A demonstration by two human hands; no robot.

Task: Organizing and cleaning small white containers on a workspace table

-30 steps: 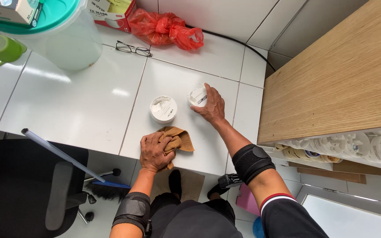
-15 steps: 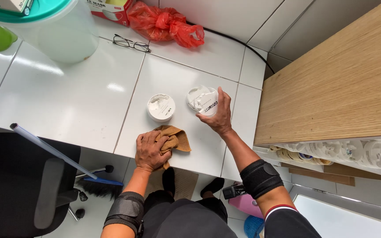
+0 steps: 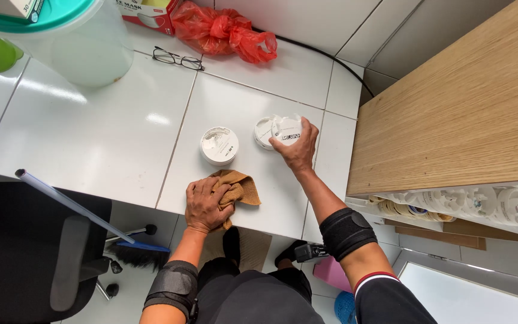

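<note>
1. Right hand (image 3: 298,150): fingers curled and clamped over a white lid (image 3: 287,131), tilted on edge beside a second white piece (image 3: 264,131) that lies flat on the counter (image 3: 91,144). Both sit towards the counter's right side, midway between its far and near edges.
2. Left hand (image 3: 204,204): palm down, fingers together, pressing a tan cloth (image 3: 241,189) against the counter at its near edge. Part of the cloth spreads out to the right of the hand.
3. A round white tub (image 3: 219,145) stands upright and untouched just beyond the cloth, left of the lid.
4. Grip advice: hold the lid by its rim, not its face, so that the face stays open to the cloth. This is a judgement from how the fingers now cover it.
5. Keep the cloth flat and bunched under the palm; a loose corner over the near edge could drag it off.
6. Keep the lid low over the counter, clear of the tub, to avoid knocking it.
7. Nearby, not in play: glasses (image 3: 178,59) and a red bag (image 3: 226,31) at the far edge, a large clear jug (image 3: 82,45) at the far left corner.
</note>
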